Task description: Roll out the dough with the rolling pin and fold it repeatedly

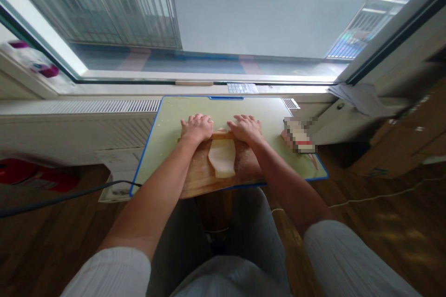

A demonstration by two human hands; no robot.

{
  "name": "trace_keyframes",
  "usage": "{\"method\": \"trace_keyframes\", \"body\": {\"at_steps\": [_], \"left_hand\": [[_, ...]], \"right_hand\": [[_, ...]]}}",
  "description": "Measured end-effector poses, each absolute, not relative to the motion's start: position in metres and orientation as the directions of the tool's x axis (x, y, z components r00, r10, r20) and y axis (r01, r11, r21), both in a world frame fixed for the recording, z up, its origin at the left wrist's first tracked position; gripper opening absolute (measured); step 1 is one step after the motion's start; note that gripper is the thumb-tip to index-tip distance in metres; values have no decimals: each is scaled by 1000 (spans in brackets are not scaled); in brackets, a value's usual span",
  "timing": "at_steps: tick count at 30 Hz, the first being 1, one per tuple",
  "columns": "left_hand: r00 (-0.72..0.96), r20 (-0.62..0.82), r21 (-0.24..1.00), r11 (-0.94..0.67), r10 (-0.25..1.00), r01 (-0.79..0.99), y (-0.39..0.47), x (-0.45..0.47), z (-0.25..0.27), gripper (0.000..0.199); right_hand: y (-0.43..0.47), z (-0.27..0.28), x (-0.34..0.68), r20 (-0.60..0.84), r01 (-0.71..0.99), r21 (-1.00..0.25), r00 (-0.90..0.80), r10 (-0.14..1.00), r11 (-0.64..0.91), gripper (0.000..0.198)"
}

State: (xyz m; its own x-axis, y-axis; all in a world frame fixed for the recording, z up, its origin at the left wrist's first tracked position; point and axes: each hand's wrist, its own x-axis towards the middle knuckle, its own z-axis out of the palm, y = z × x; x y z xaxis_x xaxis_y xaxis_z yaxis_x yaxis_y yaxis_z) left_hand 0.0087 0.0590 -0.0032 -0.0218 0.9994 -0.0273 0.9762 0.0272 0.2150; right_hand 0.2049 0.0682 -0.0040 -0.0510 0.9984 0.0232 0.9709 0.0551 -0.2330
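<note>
A pale, flattened piece of dough [223,160] lies on a wooden board [197,178], with a dusting of flour beside it. Across its far end rests a wooden rolling pin [223,135]. My left hand [197,128] lies over the left end of the pin, fingers bent forward around it. Over the right end, my right hand [245,129] does the same. The hands hide both ends of the pin. Under the board is a pale green tabletop [174,110] with a blue rim.
At the table's right lies a partly blurred object [299,139]. A window sill [216,87] and a radiator [132,106] run behind the table. To the left are a dark cable [69,197] and a red fire extinguisher [38,176]; a cardboard box [393,144] stands at right.
</note>
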Motion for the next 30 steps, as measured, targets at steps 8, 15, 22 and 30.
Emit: {"method": "trace_keyframes", "body": {"at_steps": [8,15,22,30], "left_hand": [[-7,36,239,-2,999,971,58,9,-5,53],[25,119,200,-48,993,979,25,10,-11,52],[29,176,185,-62,984,981,-9,10,-15,53],[15,187,177,-49,982,983,-27,11,-14,53]], "right_hand": [[65,-5,205,60,967,-246,-54,997,67,54],[22,-11,204,180,978,-182,-65,982,98,52],[-22,-16,207,239,975,-161,-109,965,150,53],[-48,-16,210,222,971,-175,-125,967,165,54]]}}
